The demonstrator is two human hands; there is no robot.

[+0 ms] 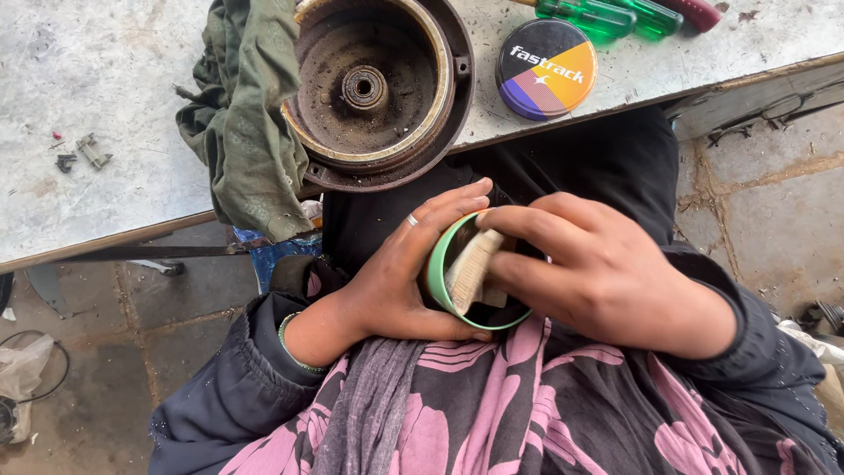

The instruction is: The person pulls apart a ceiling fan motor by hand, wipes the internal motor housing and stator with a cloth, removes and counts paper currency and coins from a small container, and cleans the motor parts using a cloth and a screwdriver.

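My left hand (387,277) wraps around the outside of a green-rimmed round part (444,286), fingers curled along its edge and a ring on one finger, so it is closed on that part and holding it in my lap, just below the table edge. My right hand (607,273) presses a folded piece of tan abrasive paper (470,268) into the part's opening, fingers bent and pinched on the paper. On the worn grey table (105,79) above sits a dirty round metal housing (378,88) with a hub at its centre, hanging partly over the edge, touching an olive-green rag (246,123) on its left. To its right lies a round tin (545,68), and beyond it green-handled screwdrivers (607,16). Small metal bits (83,154) lie far left.
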